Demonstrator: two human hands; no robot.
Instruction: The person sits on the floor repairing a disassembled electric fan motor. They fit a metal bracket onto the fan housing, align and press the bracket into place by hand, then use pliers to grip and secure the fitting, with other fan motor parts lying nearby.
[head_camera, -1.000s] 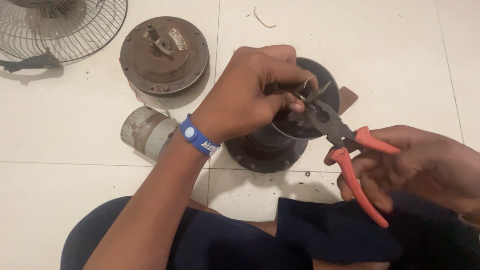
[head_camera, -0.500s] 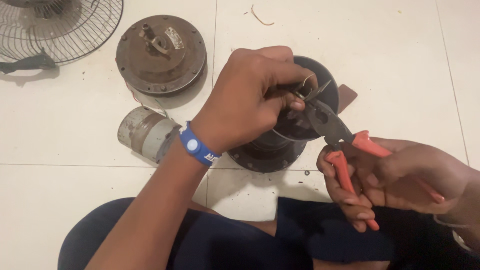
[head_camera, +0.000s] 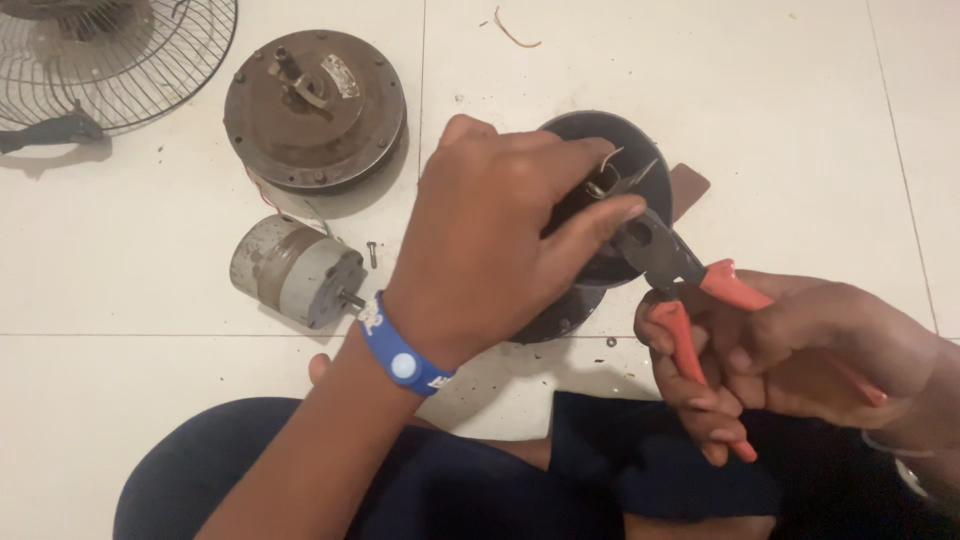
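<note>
My left hand (head_camera: 500, 240), with a blue wristband, rests on a dark round motor housing (head_camera: 640, 160) on the white tiled floor, its fingers pinching a thin wire end at the top. My right hand (head_camera: 790, 350) grips red-handled pliers (head_camera: 690, 280), handles squeezed together. The pliers' dark jaws meet the wire right beside my left fingertips. Most of the housing is hidden under my left hand.
A rusty round motor cover (head_camera: 315, 110) lies at the upper left, with a small grey cylindrical motor (head_camera: 295, 270) below it and a loose screw (head_camera: 372, 254) beside that. A wire fan guard (head_camera: 110, 60) sits in the top left corner. My dark-clothed legs (head_camera: 450, 480) fill the bottom.
My right hand has squeezed the pliers' handles closer together and shifted slightly toward the housing. My left hand keeps its pinch on the wire.
</note>
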